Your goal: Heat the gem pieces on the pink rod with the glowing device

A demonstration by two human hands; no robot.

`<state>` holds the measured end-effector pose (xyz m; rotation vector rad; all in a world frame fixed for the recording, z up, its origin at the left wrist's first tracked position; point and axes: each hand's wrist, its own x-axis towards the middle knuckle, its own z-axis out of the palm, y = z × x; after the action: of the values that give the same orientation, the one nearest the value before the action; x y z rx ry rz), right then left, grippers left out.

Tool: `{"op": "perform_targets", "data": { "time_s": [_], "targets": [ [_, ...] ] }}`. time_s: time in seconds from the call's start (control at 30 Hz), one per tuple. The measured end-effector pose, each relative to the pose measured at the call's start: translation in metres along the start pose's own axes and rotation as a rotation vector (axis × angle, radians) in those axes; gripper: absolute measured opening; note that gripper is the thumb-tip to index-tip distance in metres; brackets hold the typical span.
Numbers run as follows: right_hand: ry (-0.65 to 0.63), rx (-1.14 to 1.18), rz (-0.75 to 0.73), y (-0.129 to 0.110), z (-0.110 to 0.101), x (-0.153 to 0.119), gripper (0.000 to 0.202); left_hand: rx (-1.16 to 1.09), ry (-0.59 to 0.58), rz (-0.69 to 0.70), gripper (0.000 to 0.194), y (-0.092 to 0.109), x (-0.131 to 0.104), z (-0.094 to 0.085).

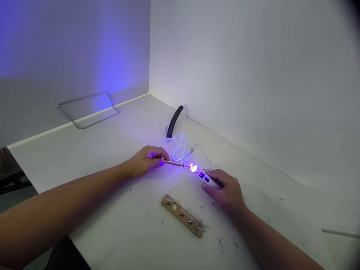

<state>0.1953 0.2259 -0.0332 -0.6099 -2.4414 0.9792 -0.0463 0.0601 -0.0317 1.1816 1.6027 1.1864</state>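
Observation:
My left hand (150, 160) pinches a thin copper-coloured rod (173, 163) that points right. A small piece sits at the rod's far tip, but the glare hides what it is. In my right hand (226, 187) is a white handheld UV lamp (210, 181) with a small lit display and a button. Its glowing violet-white head is right at the rod's tip; whether they touch I cannot tell. Below the hands lies a wooden strip (182, 216) bearing round metal studs and clear pieces.
A white cable (184, 144) loops behind the hands, near a curved black bar (174, 122) on a clear base. A wire frame (88, 111) leans on the left wall. White walls meet behind the table (118, 232), whose left edge drops off.

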Motion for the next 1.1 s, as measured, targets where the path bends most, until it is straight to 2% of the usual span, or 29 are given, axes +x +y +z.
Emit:
{"op": "perform_targets", "data": {
  "time_s": [0.2, 0.37, 0.77, 1.1],
  "targets": [
    [0.016, 0.005, 0.024, -0.0019, 0.0015, -0.0005, 0.025, -0.113, -0.005, -0.052, 0.014, 0.0022, -0.0051, -0.0019],
    [0.021, -0.010, -0.011, -0.0009, 0.0018, -0.0014, 0.024, -0.184, -0.012, -0.102, 0.012, 0.0061, -0.0071, -0.0032],
    [0.001, -0.038, -0.030, -0.0005, -0.0001, -0.0020, 0.023, 0.025, -0.004, -0.015, 0.015, 0.0046, -0.0062, -0.0027],
    [-0.007, -0.045, -0.039, 0.0005, -0.0003, -0.0019, 0.023, 0.039, -0.017, -0.006, 0.014, 0.0058, -0.0071, -0.0051]
  ]
}}
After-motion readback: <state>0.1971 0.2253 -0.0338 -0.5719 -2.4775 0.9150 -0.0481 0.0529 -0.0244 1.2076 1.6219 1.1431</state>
